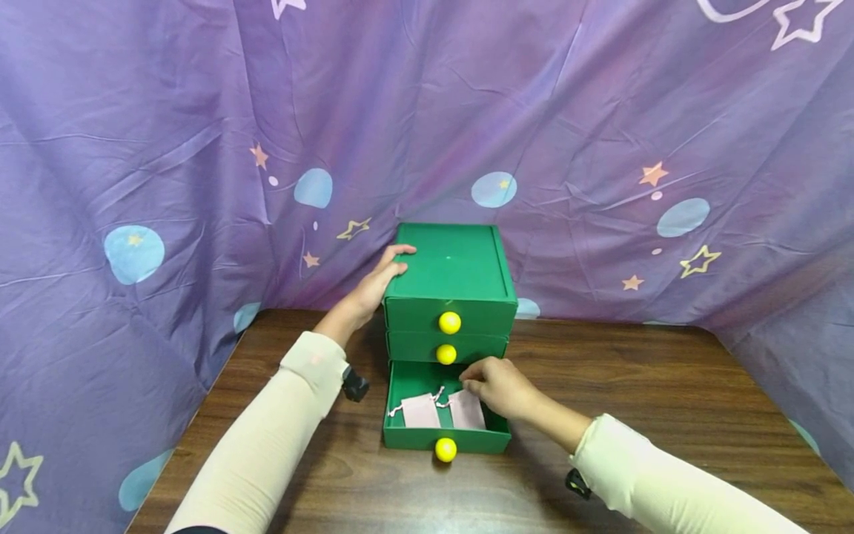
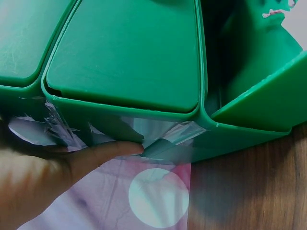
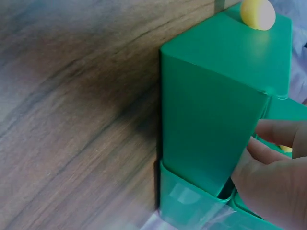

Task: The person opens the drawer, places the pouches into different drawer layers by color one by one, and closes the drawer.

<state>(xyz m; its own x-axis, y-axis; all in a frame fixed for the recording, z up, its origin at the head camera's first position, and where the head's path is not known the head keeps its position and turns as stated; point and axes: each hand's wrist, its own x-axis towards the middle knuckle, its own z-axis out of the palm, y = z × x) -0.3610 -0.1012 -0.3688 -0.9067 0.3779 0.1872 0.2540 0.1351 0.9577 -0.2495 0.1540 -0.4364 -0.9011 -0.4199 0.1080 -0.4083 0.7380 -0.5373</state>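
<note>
A green cabinet point(image 1: 448, 259) of three stacked drawers stands on the table, each drawer with a round yellow knob. Its bottom drawer point(image 1: 414, 439) is pulled out. Inside lie two pale pink drawstring pouches, the left pouch point(image 1: 421, 411) and the right pouch point(image 1: 467, 410), side by side. My left hand point(image 1: 373, 285) rests against the cabinet's left side, fingertips over the top edge and thumb along the side wall. My right hand point(image 1: 502, 387) reaches over the drawer's right wall, fingers bent beside the right pouch's upper end; I cannot tell whether they pinch it.
The middle drawer knob point(image 1: 446, 354) sits just above my right hand. Clear tape point(image 2: 177, 134) runs along the cabinet's left side. Around the cabinet is a dark wood tabletop point(image 1: 620, 386). A purple patterned curtain point(image 1: 567, 111) hangs close behind it.
</note>
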